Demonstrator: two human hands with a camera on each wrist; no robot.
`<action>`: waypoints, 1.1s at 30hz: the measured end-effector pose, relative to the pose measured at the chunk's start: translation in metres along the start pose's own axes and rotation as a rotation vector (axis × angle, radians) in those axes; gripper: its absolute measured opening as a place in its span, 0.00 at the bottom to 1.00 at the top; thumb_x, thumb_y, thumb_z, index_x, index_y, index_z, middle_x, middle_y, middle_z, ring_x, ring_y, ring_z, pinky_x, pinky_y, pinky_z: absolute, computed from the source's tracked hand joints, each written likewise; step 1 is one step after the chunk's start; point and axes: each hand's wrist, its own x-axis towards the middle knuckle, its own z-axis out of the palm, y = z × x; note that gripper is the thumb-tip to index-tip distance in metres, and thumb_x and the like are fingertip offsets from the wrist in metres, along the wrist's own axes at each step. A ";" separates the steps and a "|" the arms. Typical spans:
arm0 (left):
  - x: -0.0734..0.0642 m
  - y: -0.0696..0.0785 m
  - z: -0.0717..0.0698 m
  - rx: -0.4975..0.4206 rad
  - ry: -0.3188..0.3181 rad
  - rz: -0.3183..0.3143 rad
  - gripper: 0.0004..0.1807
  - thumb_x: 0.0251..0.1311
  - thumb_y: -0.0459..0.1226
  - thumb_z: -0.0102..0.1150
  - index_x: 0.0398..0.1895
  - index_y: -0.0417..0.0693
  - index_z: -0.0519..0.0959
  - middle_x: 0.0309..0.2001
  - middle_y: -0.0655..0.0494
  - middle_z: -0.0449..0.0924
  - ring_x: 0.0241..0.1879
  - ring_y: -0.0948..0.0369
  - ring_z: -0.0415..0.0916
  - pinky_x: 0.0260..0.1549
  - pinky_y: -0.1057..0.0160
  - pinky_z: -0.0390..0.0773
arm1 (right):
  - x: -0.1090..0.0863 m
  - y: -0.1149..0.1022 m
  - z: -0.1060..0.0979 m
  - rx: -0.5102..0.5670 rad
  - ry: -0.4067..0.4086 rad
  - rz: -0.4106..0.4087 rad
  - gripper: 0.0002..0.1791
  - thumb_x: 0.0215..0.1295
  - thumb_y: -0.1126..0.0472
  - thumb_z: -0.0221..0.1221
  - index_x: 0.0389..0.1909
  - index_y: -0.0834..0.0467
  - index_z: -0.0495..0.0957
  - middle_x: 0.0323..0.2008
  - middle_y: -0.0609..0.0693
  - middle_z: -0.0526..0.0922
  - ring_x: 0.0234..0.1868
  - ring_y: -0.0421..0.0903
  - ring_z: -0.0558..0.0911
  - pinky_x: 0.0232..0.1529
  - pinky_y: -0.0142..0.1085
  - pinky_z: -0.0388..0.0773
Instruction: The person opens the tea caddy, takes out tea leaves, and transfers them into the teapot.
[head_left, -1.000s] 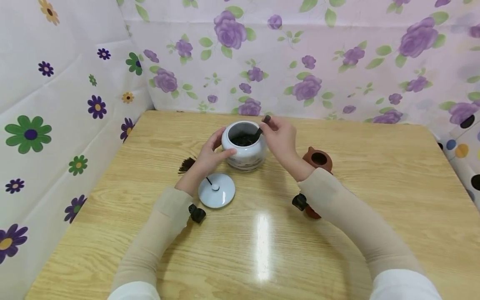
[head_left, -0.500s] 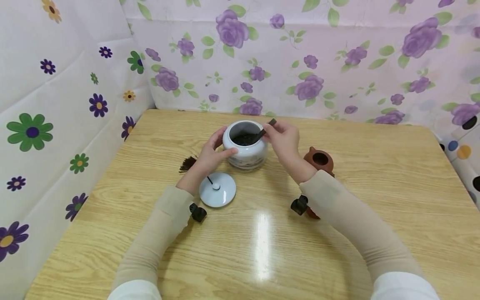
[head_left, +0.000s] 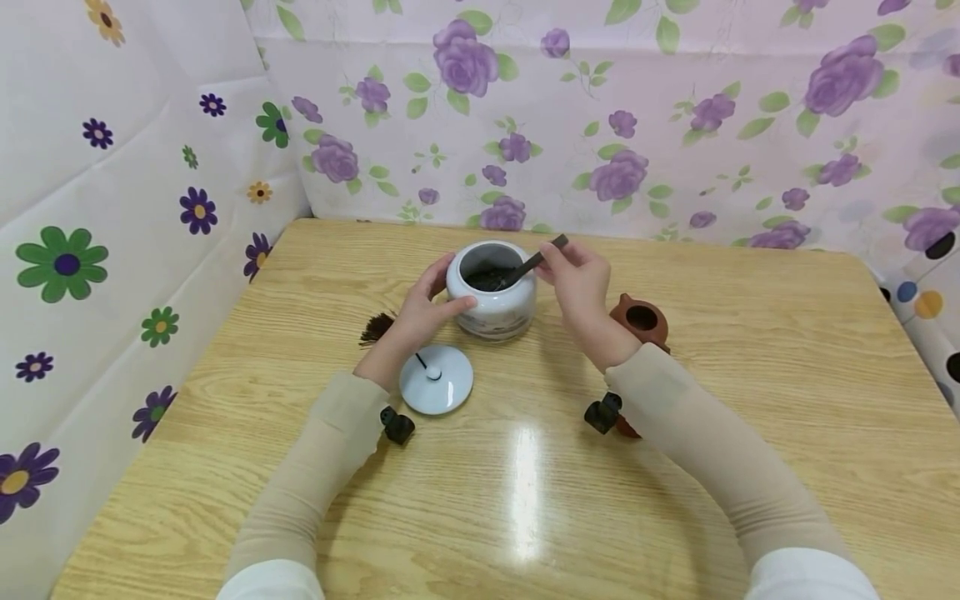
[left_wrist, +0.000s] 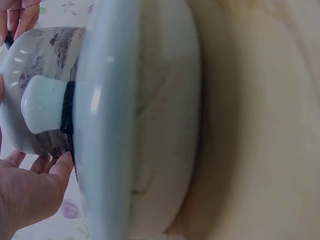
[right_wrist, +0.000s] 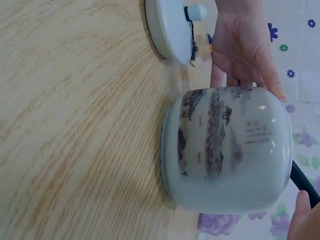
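A white porcelain jar [head_left: 495, 318] with a painted landscape stands upright on the table, uncovered, with dark tea leaves [head_left: 483, 279] inside. My left hand [head_left: 422, 315] holds its left side, thumb on the front below the rim and fingers round the back. Between thumb and fingers, my right hand [head_left: 585, 282] pinches the upper end of a dark, slender tea scoop [head_left: 534, 261]. The scoop slants over the jar's right rim, its lower end down at the leaves. In the right wrist view the scoop's handle [right_wrist: 304, 181] crosses behind the jar's mouth.
The jar's white lid [head_left: 420, 393], with a knob and cord, lies in front of the left hand. A dark tassel [head_left: 375, 330] sits beyond the left wrist. A brown clay teapot [head_left: 628, 327], uncovered, stands beside the right wrist; a small reddish piece [head_left: 628, 428] is mostly hidden.
My right hand has shifted to the right, drawing the scoop's handle with it, so the scoop lies flatter and shows more of its length. The left hand and jar have stayed put.
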 end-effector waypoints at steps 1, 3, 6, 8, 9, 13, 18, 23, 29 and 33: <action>0.000 0.000 0.000 0.001 0.001 -0.001 0.43 0.60 0.37 0.62 0.75 0.50 0.50 0.72 0.48 0.56 0.72 0.51 0.50 0.69 0.46 0.55 | 0.000 0.000 -0.001 0.007 0.001 -0.004 0.12 0.63 0.64 0.61 0.42 0.70 0.78 0.34 0.53 0.82 0.30 0.38 0.84 0.43 0.33 0.82; 0.001 -0.001 0.000 -0.004 0.002 -0.002 0.43 0.60 0.38 0.63 0.75 0.50 0.51 0.72 0.49 0.56 0.72 0.51 0.50 0.69 0.46 0.54 | 0.000 0.000 -0.001 0.021 0.003 -0.018 0.11 0.63 0.65 0.61 0.41 0.70 0.78 0.32 0.51 0.82 0.31 0.38 0.84 0.43 0.33 0.82; 0.002 -0.001 -0.001 -0.005 0.001 0.001 0.43 0.60 0.38 0.63 0.75 0.50 0.51 0.72 0.49 0.56 0.72 0.51 0.51 0.69 0.45 0.54 | 0.000 0.000 -0.002 0.024 0.001 -0.060 0.09 0.62 0.65 0.62 0.38 0.68 0.79 0.31 0.49 0.82 0.31 0.38 0.84 0.43 0.33 0.82; 0.005 -0.005 -0.001 -0.007 0.002 0.001 0.43 0.60 0.38 0.63 0.75 0.51 0.51 0.72 0.49 0.56 0.72 0.51 0.51 0.69 0.44 0.53 | 0.000 0.000 -0.001 0.021 -0.003 -0.087 0.08 0.61 0.65 0.62 0.38 0.67 0.80 0.31 0.49 0.83 0.30 0.38 0.84 0.43 0.34 0.82; 0.007 -0.008 -0.002 -0.009 0.003 0.004 0.43 0.59 0.38 0.63 0.75 0.51 0.51 0.72 0.50 0.56 0.72 0.51 0.51 0.69 0.44 0.53 | 0.001 0.000 -0.001 0.018 -0.006 -0.101 0.09 0.61 0.66 0.63 0.38 0.68 0.80 0.32 0.49 0.83 0.30 0.38 0.84 0.43 0.35 0.82; 0.016 -0.022 -0.003 -0.013 0.013 0.012 0.44 0.59 0.39 0.64 0.75 0.55 0.51 0.72 0.53 0.56 0.72 0.53 0.50 0.69 0.45 0.53 | 0.001 0.000 -0.001 0.013 -0.002 -0.120 0.13 0.61 0.65 0.63 0.42 0.72 0.79 0.32 0.49 0.83 0.30 0.37 0.84 0.44 0.35 0.82; 0.017 -0.028 -0.001 0.013 0.028 0.013 0.44 0.58 0.43 0.65 0.74 0.60 0.52 0.72 0.56 0.58 0.72 0.55 0.52 0.68 0.49 0.58 | 0.001 0.001 -0.003 0.036 0.012 -0.114 0.08 0.61 0.65 0.62 0.38 0.67 0.80 0.30 0.47 0.83 0.30 0.38 0.84 0.44 0.35 0.82; 0.016 -0.027 -0.001 0.033 0.043 0.022 0.45 0.57 0.44 0.66 0.74 0.60 0.53 0.71 0.56 0.58 0.71 0.55 0.53 0.68 0.49 0.58 | 0.001 -0.001 -0.004 0.066 0.031 -0.098 0.10 0.62 0.65 0.61 0.40 0.68 0.79 0.30 0.45 0.82 0.31 0.37 0.84 0.45 0.35 0.82; 0.016 -0.026 0.000 0.027 0.048 0.013 0.45 0.56 0.44 0.66 0.75 0.58 0.52 0.72 0.55 0.57 0.71 0.55 0.53 0.69 0.48 0.56 | 0.002 -0.002 -0.006 0.119 0.059 -0.067 0.09 0.62 0.66 0.62 0.40 0.67 0.80 0.30 0.47 0.82 0.30 0.39 0.83 0.45 0.35 0.82; 0.015 -0.026 0.000 0.027 0.049 0.003 0.45 0.56 0.45 0.66 0.75 0.60 0.52 0.72 0.56 0.57 0.71 0.55 0.53 0.69 0.49 0.56 | 0.002 -0.002 -0.009 0.158 0.069 -0.039 0.02 0.62 0.66 0.61 0.35 0.61 0.81 0.32 0.49 0.81 0.32 0.40 0.83 0.45 0.34 0.82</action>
